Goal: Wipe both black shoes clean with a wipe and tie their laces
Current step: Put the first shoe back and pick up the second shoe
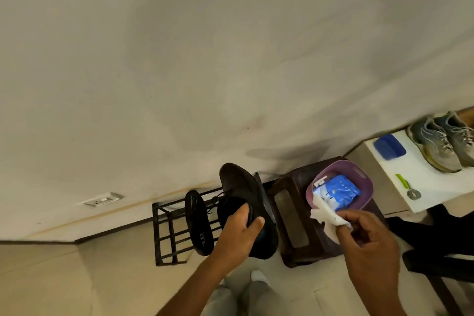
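Observation:
My left hand [238, 232] grips a black shoe [243, 192] by its heel opening, fingers inside the collar, and holds it up above the floor with the toe pointing away. Loose laces hang near its tongue. A second black shoe [198, 224] rests on a black metal rack [164, 236] to the left. My right hand [366, 241] pinches a white wipe [324, 213] that trails out of a blue wipes pack [338, 192]. The pack lies in a purple basket [359, 174].
The basket stands on a dark brown stool [289, 208]. A white shelf [431, 182] at right carries a pair of grey sneakers [441, 143], a blue lid [389, 147] and a green tool [406, 186]. A wall socket [102, 200] sits low on the wall. My feet [256, 277] are below.

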